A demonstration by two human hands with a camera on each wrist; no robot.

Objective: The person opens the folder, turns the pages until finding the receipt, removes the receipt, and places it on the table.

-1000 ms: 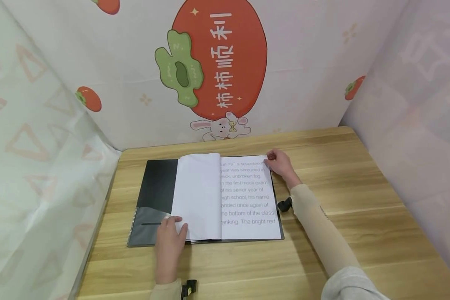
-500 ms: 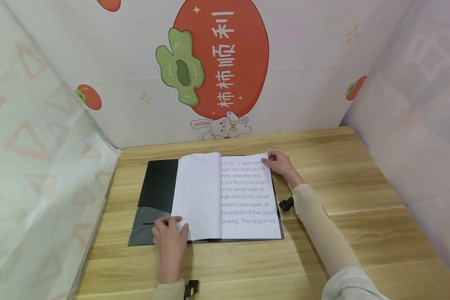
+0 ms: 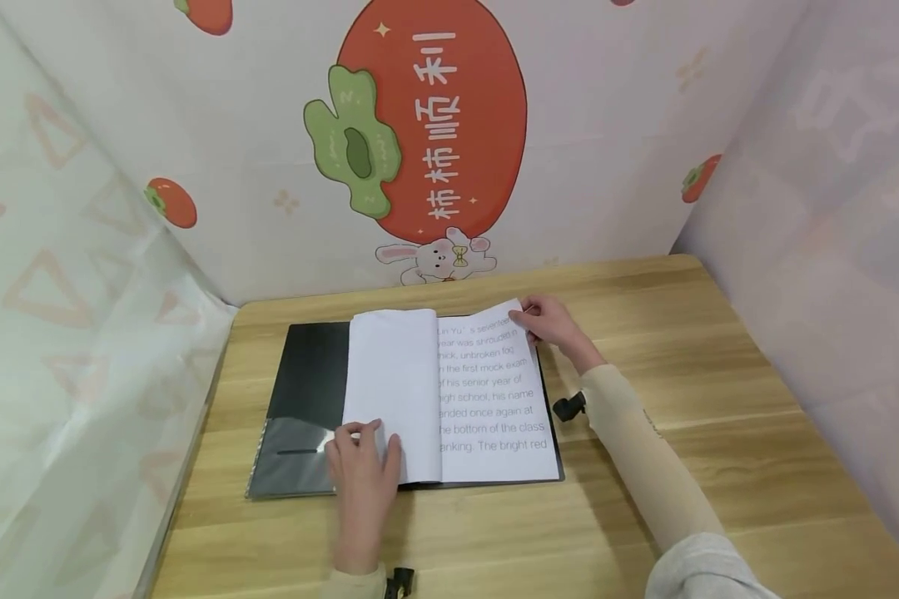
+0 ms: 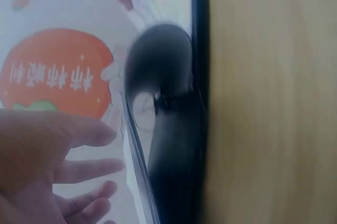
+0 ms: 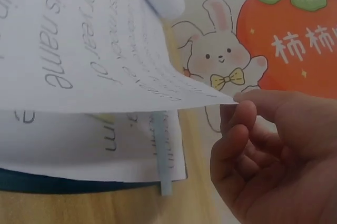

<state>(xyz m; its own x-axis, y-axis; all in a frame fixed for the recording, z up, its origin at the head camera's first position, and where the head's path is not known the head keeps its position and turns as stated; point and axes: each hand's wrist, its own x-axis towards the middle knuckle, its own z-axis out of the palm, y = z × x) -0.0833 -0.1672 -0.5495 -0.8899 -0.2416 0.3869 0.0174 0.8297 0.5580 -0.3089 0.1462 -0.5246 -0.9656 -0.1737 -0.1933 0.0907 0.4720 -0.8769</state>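
Note:
An open book with a black cover point(image 3: 310, 366) lies on the table, its white left page point(image 3: 393, 366) blank. My right hand point(image 3: 558, 326) pinches the top outer corner of the printed right page point(image 3: 487, 408) between thumb and fingers. In the right wrist view that printed page point(image 5: 105, 40) is lifted and bent, with another printed sheet point(image 5: 79, 145) underneath. My left hand point(image 3: 363, 474) is over the lower part of the left page, fingers loosely bent. The left wrist view shows the left hand point(image 4: 63, 171) with its fingers spread beside the pages' edge.
A clear pocket point(image 3: 292, 478) covers the lower left of the cover. In the right wrist view a pale narrow strip point(image 5: 165, 166) hangs over the lower sheet's edge. The wooden table point(image 3: 682, 358) meets a printed backdrop point(image 3: 592, 166) behind and on both sides.
My right hand has raised the page's top corner and drawn it slightly left. My left hand has moved right, from the left page's edge further onto the page.

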